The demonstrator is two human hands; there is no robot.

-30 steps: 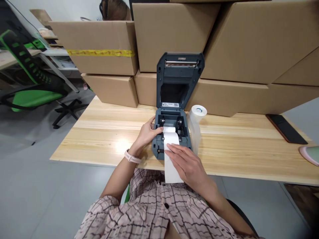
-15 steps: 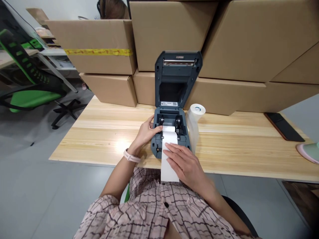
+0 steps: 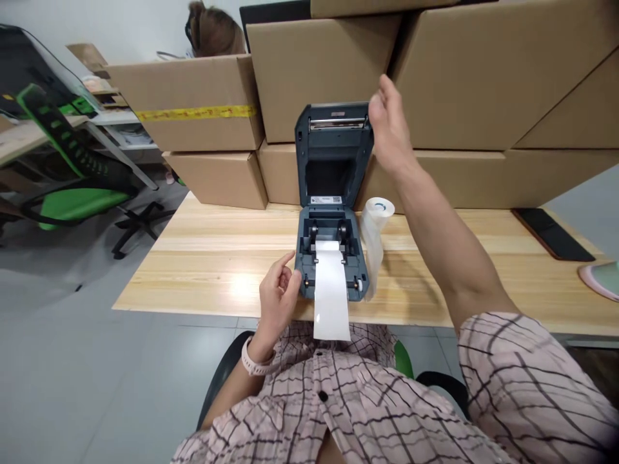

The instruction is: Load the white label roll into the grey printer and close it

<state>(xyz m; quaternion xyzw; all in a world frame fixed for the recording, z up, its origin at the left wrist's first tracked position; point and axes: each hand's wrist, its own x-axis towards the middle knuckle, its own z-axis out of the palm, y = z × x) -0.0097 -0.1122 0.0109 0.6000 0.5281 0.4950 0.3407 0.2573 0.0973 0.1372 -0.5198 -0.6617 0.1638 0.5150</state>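
Note:
A dark grey label printer (image 3: 358, 258) stands on the wooden table with its lid (image 3: 302, 154) raised. A white label strip (image 3: 331, 296) runs from its inside over the front and hangs past the table edge. At the printer's left front side is my left hand (image 3: 278, 293), its fingers loosely bent, thumb and forefinger apart, holding nothing. My right hand (image 3: 391, 132) grips the upper right edge of the lid; part of its fingers is hidden. Right of the printer stands a roll of whitish film or ribbon (image 3: 378, 209), with a loose length trailing down.
Cardboard boxes (image 3: 319, 77) are stacked behind the printer. A dark phone (image 3: 551, 233) lies at the table's right end, near a green and pink object (image 3: 602, 280). Off to the left stands a green chair (image 3: 82, 200). Another person's head (image 3: 217, 32) shows above the boxes.
My right hand has left the label strip and gone up to the lid's right edge. My left hand has come out of the printer to its left side. The strip now lies untouched.

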